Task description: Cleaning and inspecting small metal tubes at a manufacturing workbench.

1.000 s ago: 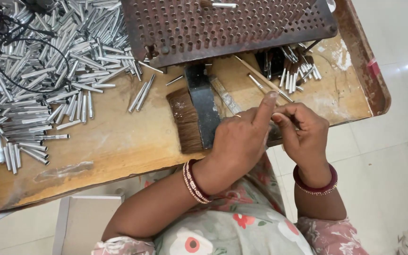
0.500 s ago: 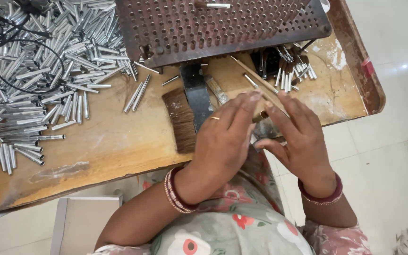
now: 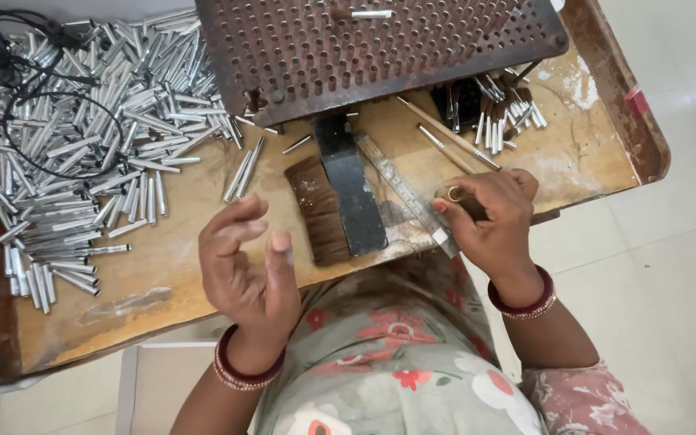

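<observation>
Apart now, left hand (image 3: 247,270) hovers empty, fingers spread, beside the brush (image 3: 320,211) — right hand (image 3: 489,217) grips a small tube (image 3: 465,200) over the worn wooden tray (image 3: 163,274), pale tiled floor (image 3: 670,266) beyond.

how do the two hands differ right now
The left hand is open and holds nothing, fingers spread and raised above the wooden tray. The right hand is curled around a small dark bundle with a brass-coloured end, near the tray's front edge. Both wrists wear red bangles.
</observation>
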